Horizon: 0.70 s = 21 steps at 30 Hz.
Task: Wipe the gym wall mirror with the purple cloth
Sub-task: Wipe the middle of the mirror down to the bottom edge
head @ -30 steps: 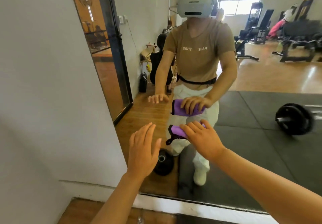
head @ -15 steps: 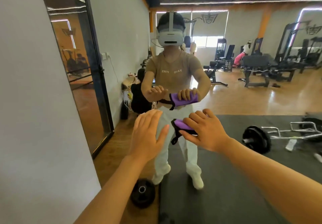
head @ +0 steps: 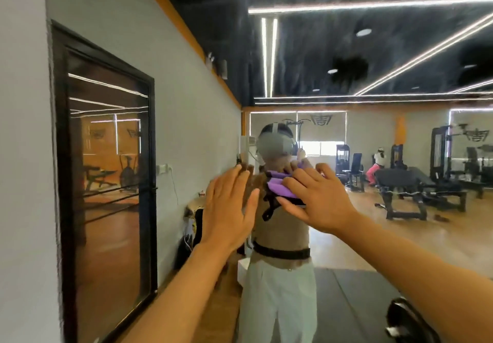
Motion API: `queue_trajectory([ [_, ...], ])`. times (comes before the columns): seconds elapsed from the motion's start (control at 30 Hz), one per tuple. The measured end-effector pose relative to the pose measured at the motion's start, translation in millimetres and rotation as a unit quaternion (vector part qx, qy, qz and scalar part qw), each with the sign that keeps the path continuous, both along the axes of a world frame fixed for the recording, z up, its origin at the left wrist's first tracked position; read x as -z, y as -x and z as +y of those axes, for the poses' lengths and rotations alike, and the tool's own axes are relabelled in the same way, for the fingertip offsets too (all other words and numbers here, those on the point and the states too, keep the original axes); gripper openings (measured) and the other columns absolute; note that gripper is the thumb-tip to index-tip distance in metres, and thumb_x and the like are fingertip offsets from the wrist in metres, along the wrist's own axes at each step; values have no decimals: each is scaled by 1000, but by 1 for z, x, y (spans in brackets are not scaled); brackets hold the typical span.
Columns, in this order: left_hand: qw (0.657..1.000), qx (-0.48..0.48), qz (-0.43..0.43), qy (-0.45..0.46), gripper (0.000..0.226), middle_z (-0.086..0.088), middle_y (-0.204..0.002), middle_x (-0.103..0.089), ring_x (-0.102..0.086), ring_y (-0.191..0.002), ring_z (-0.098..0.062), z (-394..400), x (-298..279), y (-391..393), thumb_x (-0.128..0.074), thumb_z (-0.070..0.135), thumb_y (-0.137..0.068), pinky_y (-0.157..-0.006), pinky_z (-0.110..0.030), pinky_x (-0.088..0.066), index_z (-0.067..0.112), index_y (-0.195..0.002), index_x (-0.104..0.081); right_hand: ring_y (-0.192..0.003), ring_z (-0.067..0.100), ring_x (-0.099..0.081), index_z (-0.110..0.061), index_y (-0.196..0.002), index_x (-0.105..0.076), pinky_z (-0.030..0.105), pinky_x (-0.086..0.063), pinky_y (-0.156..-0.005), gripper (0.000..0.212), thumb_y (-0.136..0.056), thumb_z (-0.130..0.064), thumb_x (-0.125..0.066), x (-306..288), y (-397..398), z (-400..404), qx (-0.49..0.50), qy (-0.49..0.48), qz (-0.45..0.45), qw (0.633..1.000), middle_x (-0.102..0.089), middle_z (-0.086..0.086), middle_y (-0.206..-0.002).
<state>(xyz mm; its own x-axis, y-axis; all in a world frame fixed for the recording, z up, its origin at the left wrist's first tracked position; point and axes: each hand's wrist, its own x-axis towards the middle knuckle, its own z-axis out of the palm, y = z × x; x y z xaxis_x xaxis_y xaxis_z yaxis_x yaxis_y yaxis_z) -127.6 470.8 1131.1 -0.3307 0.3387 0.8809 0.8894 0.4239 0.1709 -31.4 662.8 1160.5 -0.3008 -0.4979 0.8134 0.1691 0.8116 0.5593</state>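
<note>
Single head-worn wide-angle view, facing forward close to the wall mirror [head: 346, 182], raised hands near the lens

A black-framed glass door [head: 106, 182] is set in the grey wall [head: 186, 118] at left, with a white socket [head: 163, 168] just beside its frame. Light strips [head: 268, 57] cross the dark ceiling [head: 346, 49]. Black weight benches [head: 416, 190] stand on the wooden floor [head: 400, 244] at right, a dark mat [head: 354, 302] nearer, and a black weight plate [head: 408, 324] at the lower right.
</note>
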Motion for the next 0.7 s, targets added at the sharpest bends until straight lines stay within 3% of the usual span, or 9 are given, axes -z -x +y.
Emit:
queue_trajectory([
  [0.13, 999, -16, 32, -25, 70, 2, -160, -27, -16, -148, -13, 18, -50, 11, -13, 59, -95, -113, -18, 15, 24, -153, -31, -81, 26, -62, -15, -99, -71, 37, -34, -83, 46, -100, -48, -39, -56, 12, 22, 6, -30, 44, 999, -69, 6, -95],
  [0.27, 995, -26, 76, -54, 65, 1, -160, -28, -19, -149, -17, 27, -104, 32, -21, 58, -97, -119, -30, 0, 24, -150, -36, -77, 25, -58, -14, -96, -70, 38, -37, -80, 42, -97, -47, -44, -116, 24, 25, -11, -40, 93, 995, -66, 5, -90],
  [0.4, 989, -32, 101, -105, 64, 1, -159, -29, -23, -147, -19, 34, -153, 60, -22, 59, -96, -118, -31, -4, 24, -146, -40, -76, 25, -56, -14, -94, -68, 40, -37, -81, 35, -96, -43, -50, -179, 36, 14, -3, -83, 158, 984, -62, 4, -86],
  [0.57, 977, -43, 151, -146, 60, 2, -163, -20, -12, -151, -16, 40, -215, 87, -26, 51, -98, -121, -35, -3, 23, -151, -35, -77, 28, -55, -12, -90, -64, 42, -34, -82, 37, -99, -43, -44, -255, 57, 2, 27, -118, 236, 964, -61, 7, -86],
  [0.7, 972, -59, 151, -168, 63, 3, -166, -6, 1, -152, -16, 42, -266, 95, -19, 52, -99, -122, -37, 1, 25, -156, -20, -88, 33, -56, -12, -107, -62, 43, -26, -87, 38, -102, -40, -35, -317, 75, -11, 88, -58, 273, 956, -60, 11, -99],
])
